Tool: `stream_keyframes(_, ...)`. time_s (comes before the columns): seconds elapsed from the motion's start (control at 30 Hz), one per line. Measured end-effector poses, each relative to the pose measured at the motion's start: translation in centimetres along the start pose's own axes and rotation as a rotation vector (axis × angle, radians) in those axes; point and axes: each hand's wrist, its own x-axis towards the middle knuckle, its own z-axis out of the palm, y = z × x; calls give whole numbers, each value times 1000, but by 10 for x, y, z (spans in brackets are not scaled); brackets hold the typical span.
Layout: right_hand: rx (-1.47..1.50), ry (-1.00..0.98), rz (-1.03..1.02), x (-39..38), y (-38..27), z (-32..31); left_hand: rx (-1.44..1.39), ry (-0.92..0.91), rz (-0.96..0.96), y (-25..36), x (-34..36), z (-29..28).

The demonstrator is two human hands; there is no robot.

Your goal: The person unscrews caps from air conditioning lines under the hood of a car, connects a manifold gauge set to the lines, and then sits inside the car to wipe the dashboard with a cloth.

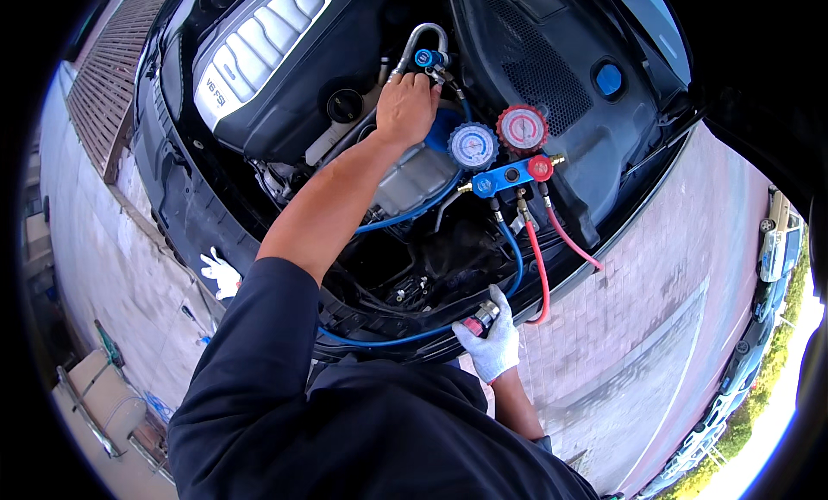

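Note:
My bare left hand [405, 112] reaches into the engine bay, its fingers curled on a metal pipe [429, 29] just below a blue-knobbed coupler [426, 59]; the fingertips' exact grip is partly hidden. My right hand [497, 349], in a white glove, grips a red-and-silver coupler [478, 321] at the bay's front edge. A manifold [511, 176] with a blue gauge [473, 144] and a red gauge [522, 128] rests over the engine bay, with blue hoses [513, 254] and red hoses [536, 267] running from it.
A plastic engine cover [293, 94] fills the upper left. A white glove [222, 274] lies on the car's front left edge. Paving [630, 310] surrounds the car, with a slatted grate [103, 86] at left, a cart [103, 396] lower left and parked vehicles [780, 241] at right.

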Motion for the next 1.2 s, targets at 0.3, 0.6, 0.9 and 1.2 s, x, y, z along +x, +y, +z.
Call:
stream_keyframes(0.3, -63, 26, -10, 13, 0, 5, -118, -154, -220, 2, 5, 6)
stream_keyframes(0.6, -156, 37, -34, 13, -4, 3, -148, -12, -343, 7, 11, 11)
stream_keyframes(0.9, -153, -17, 9, 21, -7, 10, -243, -66, -331, 2, 5, 13)
stream_keyframes(1.2, -173, -11, 39, 24, -5, 11, -232, 19, -370, 11, 6, 13)
